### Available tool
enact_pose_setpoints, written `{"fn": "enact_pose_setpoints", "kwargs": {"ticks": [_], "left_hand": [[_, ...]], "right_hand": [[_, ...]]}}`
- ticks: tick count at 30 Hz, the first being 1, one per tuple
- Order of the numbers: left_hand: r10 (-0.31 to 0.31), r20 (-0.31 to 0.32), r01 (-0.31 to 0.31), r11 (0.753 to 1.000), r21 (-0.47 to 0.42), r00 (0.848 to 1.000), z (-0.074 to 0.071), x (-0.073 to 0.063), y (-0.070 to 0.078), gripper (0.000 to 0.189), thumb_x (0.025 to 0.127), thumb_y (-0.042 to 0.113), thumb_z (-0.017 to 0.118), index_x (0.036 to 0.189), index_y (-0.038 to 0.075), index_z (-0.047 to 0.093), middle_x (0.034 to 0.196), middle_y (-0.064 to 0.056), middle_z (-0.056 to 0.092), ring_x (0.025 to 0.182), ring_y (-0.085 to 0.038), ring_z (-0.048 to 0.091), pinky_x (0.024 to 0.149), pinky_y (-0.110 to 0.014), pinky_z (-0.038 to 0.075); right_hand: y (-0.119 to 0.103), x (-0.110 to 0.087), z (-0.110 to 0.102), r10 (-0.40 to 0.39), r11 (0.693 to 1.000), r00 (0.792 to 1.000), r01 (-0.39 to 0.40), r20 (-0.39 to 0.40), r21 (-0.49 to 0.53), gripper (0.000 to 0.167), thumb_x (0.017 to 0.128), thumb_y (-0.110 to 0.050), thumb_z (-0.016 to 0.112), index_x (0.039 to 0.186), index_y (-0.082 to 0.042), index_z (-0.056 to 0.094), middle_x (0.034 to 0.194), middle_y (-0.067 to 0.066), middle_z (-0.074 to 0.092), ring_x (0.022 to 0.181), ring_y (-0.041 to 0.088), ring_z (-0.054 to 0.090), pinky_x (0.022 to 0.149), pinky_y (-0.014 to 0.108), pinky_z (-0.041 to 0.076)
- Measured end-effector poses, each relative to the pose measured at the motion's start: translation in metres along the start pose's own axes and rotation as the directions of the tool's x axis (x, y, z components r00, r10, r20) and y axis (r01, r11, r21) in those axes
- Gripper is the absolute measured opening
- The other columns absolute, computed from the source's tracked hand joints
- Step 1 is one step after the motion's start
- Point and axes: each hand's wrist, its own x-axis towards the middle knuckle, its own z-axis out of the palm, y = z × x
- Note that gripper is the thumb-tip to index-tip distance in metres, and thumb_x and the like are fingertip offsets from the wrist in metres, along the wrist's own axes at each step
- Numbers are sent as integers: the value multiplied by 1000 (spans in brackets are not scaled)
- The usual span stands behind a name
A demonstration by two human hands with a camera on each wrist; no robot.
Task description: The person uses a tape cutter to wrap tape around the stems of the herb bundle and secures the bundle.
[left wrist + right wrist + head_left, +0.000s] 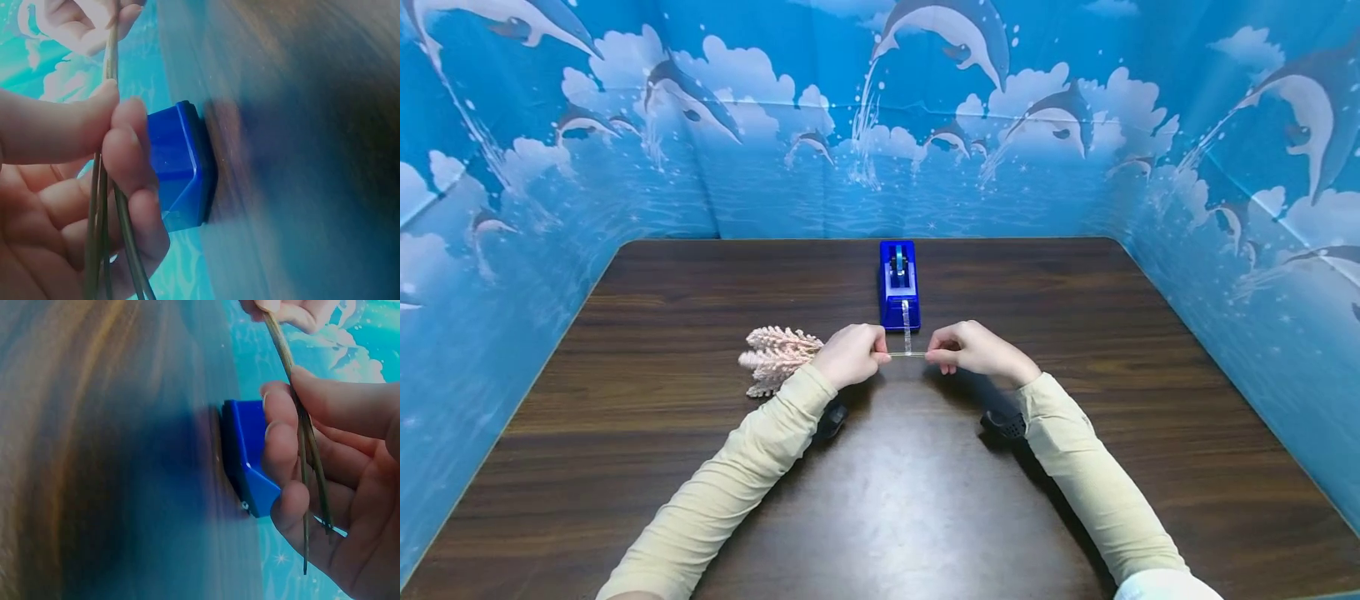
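A bunch of pale pink dried flowers [777, 358] lies sideways above the table, its heads to the left. My left hand [852, 356] pinches the thin stems [910, 354] near the heads between thumb and fingers. Farther right, my right hand [979, 352] pinches the same stems; their loose ends [305, 537] pass along its palm in the right wrist view. Behind the hands stands a blue tape dispenser [891, 310]. From its front edge a clear strip of tape [906, 327] runs down to the stems between both hands and appears to touch them.
The dark wood table [880, 500] stretches around the hands. A blue curtain [775, 196] printed with dolphins and clouds encloses its back and sides. Black devices show beneath the left wrist [831, 421] and the right wrist [1002, 423].
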Motion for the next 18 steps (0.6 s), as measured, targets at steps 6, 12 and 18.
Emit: {"fn": "enact_pose_setpoints", "kwargs": {"ticks": [6,12,18], "left_hand": [[-16,-35,16,1000,-26,999,-1,1,-3,17,81,12,73,71,9,60,69,-4,64,67,-20,59,62,-34,46],[-48,-65,43,996,-77,997,-1,1,-4,19,78,12,76,70,9,59,67,-3,65,64,-18,57,61,-32,43],[-62,-89,55,995,-85,994,-1,1,-4,21,75,12,78,70,9,58,69,-4,66,66,-21,58,63,-34,45]], "right_hand": [[-2,3,4,0,999,998,-3,-66,-43,16,90,-14,67,79,-3,67,64,2,66,60,15,63,57,24,48],[-1,3,6,39,999,994,-41,-101,-20,20,92,-21,65,79,-7,67,66,1,65,61,11,60,59,25,48],[-1,3,4,88,996,990,-91,-112,-23,28,98,-24,56,84,-3,68,64,0,58,61,12,52,60,25,44]]}}
